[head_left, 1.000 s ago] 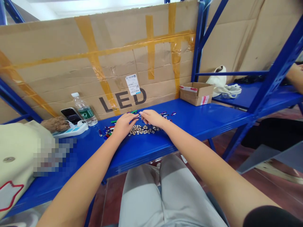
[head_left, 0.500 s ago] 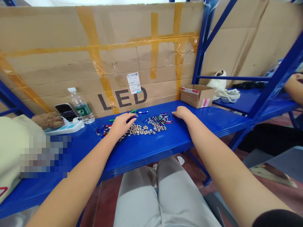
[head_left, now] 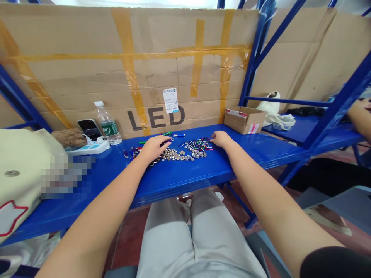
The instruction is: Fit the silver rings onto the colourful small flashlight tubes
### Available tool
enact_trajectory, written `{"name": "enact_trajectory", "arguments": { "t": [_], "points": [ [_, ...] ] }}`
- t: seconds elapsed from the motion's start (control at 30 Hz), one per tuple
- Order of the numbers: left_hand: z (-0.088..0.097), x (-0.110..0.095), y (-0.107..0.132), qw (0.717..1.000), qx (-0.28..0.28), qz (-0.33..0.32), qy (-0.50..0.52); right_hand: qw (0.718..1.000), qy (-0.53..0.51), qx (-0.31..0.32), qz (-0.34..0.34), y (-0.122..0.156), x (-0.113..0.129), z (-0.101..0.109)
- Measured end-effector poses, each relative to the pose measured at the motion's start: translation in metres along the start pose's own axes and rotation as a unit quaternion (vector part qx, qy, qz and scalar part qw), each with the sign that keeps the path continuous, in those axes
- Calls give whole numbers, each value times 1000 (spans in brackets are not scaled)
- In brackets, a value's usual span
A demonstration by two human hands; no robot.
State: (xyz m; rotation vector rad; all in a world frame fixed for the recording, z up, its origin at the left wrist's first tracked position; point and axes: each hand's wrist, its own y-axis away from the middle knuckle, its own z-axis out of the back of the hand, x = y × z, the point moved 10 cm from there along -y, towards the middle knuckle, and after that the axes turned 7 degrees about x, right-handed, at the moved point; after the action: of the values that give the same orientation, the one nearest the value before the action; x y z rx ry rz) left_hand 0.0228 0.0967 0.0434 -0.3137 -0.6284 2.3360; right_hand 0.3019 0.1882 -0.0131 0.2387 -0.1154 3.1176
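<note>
Apparently we're clasping a tube (head_left: pixel 166 142) in our left hand (head_left: pixel 153 149), freeing our right hand (head_left: pixel 222 139), grip unclear, at the clips (head_left: pixel 199 144).

A water bottle (head_left: pixel 110 130) stands beside a phone (head_left: pixel 89 130) and power strip (head_left: pixel 88 148).

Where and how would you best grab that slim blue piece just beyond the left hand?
Probably pinch the slim blue piece across its middle, from above and the right: it lies flat, long and narrow, with the left hand near its left end.
</note>
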Motion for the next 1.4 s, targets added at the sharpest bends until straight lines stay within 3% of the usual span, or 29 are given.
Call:
{"name": "enact_trajectory", "arguments": {
  "t": [0.2,0.73,0.8,0.9,1.0,1.13,1.2,1.3,1.4],
  "points": [
    [6,2,5,1000,-21,2,-14,998,-55,28,26,1,7,-6],
    [3,4,6,999,-22,7,-45,997,-74,6,33,0,5,-5],
    [4,2,4,999,-26,2,-39,997,-73,-11,38,-2,4,-2],
    [6,-6,0,999,-25,-10,-27,986,-128,-94,48,5,6,17],
    [7,-16,-3,999,-27,-18,-16,952,-227,-170,118,23,29,38],
    [6,-21,-7,999,-42,-5,-12,895,-335,-84,282,47,100,38],
    [2,-23,-8,999,-37,-10,-19,873,-353,-56,332,59,129,37],
    [-4,-24,-8,999,-14,-15,-40,859,-359,-32,365,70,157,35],
    [-4,-22,-6,998,1,-14,-54,849,-374,12,372,73,168,27]
  ]
}}
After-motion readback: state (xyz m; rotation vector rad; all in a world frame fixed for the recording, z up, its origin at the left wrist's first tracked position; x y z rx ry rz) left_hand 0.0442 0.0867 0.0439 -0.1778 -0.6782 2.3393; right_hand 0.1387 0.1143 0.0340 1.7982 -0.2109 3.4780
